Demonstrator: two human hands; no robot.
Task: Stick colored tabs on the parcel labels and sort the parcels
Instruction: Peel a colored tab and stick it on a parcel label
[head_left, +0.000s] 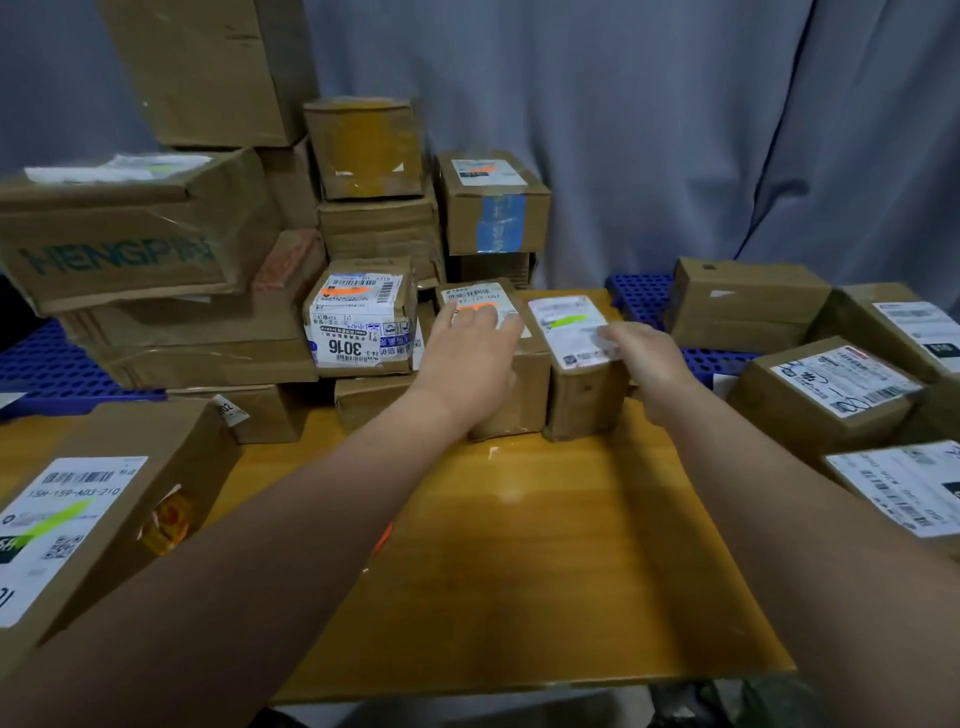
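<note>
Two small brown parcels stand side by side at the far end of the wooden table (519, 545). My left hand (472, 348) lies flat on the left parcel (511, 400), partly covering its label with an orange tab (480, 307). My right hand (641, 353) grips the right side of the right parcel (584, 400), whose white label carries a green tab (569, 321). No loose tabs are clearly visible.
A tall stack of boxes (218, 249) fills the back left, some with orange tabs. A parcel with a green tab (78, 530) sits at the near left. Untabbed parcels (831, 389) lie on the right. Blue perforated trays (639, 301) lie under the piles.
</note>
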